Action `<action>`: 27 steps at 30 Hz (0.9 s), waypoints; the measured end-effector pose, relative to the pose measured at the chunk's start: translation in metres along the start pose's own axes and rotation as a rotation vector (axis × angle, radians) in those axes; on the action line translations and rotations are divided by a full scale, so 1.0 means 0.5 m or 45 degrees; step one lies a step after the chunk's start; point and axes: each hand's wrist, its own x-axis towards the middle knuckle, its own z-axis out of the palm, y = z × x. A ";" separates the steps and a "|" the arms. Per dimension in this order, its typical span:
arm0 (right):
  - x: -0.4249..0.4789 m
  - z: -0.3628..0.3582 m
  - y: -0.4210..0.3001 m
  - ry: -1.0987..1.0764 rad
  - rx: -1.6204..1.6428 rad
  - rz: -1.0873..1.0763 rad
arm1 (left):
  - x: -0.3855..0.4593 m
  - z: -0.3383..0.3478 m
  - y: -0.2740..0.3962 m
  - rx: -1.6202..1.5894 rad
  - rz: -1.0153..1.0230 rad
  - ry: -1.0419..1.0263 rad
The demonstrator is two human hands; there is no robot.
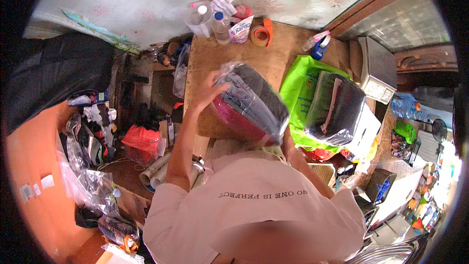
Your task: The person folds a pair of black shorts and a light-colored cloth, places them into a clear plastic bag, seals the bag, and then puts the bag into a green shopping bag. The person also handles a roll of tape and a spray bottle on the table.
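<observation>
A stack of folded clothes in clear plastic (pixel 251 104), with dark, blue-grey and magenta layers, is tilted above the near part of a wooden table (pixel 271 44). My left hand (pixel 216 86) grips its upper left end. My right hand (pixel 287 141) is at its lower right end, partly hidden behind the pack, so its fingers do not show clearly. To the right, a second clear-wrapped pack of dark folded clothes (pixel 331 106) lies on a bright green bag (pixel 298 99).
Bottles, a refill pouch (pixel 241 31) and a tape roll (pixel 260 36) stand along the table's back. A blue tape dispenser (pixel 320 47) sits near the back right, beside a grey metal box (pixel 379 68). Rolled tubes (pixel 155 172) and a red bag (pixel 142 141) are at the lower left.
</observation>
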 end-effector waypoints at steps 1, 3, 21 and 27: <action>-0.023 0.002 0.026 -0.100 0.122 0.086 | 0.032 0.016 0.015 0.422 0.200 -0.186; -0.073 0.027 0.040 -0.272 -0.430 0.050 | 0.093 0.038 0.020 0.332 0.173 -0.317; 0.160 0.330 -0.393 -0.617 -1.741 -1.154 | 0.041 0.151 0.136 0.590 0.056 0.450; 0.200 0.347 -0.415 -0.879 -1.439 -0.650 | 0.042 0.118 0.073 0.852 0.597 0.499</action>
